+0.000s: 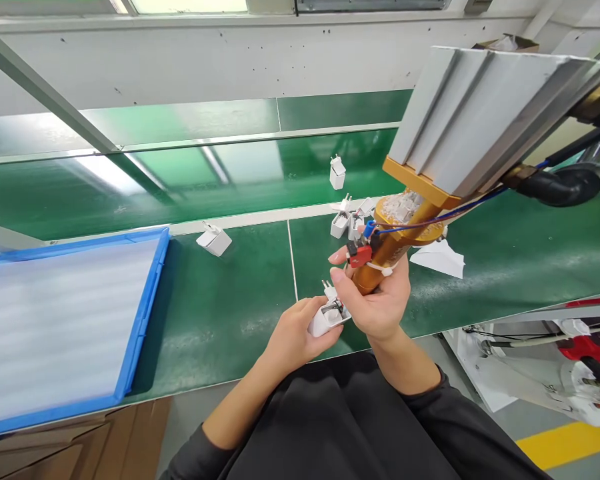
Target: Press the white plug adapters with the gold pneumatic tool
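My left hand (300, 333) is closed around a white plug charger (329, 319) whose housing is open, with wires and parts showing inside and two prongs pointing up. My right hand (380, 300) is wrapped around the lower barrel of a gold-coloured cylindrical tool (391, 250), its thumb near a red switch (360, 257) on the side. The barrel's lower end is just above and right of the charger; the hand hides its tip. Several more white chargers (341, 225) stand behind the tool on the bench. One charger (337, 173) is farther back, another (214, 240) to the left.
A blue-rimmed tray (139, 320) with a white sheet (65, 327) lies at left on the green bench (220, 300). Above the tool's barrel is a large grey metal housing (480, 120) with a black hose (560, 193). A white paper piece (439, 259) lies right of it.
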Tool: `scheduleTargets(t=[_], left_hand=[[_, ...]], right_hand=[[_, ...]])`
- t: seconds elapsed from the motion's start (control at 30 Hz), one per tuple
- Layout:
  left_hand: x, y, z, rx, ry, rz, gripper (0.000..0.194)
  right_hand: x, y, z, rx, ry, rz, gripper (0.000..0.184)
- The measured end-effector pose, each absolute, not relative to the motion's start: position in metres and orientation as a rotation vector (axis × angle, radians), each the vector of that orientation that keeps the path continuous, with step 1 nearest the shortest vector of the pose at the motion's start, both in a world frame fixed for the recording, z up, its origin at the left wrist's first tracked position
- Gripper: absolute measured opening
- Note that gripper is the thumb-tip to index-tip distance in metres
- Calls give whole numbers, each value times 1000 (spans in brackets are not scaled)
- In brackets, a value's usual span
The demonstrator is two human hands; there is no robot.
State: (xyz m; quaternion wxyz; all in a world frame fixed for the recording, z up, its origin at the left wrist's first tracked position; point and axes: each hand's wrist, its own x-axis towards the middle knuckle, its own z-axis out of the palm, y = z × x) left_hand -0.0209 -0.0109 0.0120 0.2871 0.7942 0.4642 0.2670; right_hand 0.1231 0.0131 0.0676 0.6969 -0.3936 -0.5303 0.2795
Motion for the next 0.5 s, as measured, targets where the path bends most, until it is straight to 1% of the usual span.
scheduleTargets(t=[0.2,0.4,0.5], left_hand=[[-20,-13,8,2111,1237,719,26],[-16,-16,-5,2042,1218,750,34],[-10,-17,-11,1971,1239,762,34]], right_hand=[[123,12,69,-884,-1183,629,28],[125,13,74,-832,-1223,566,35],[123,13,75,-852,-1223,520,37]])
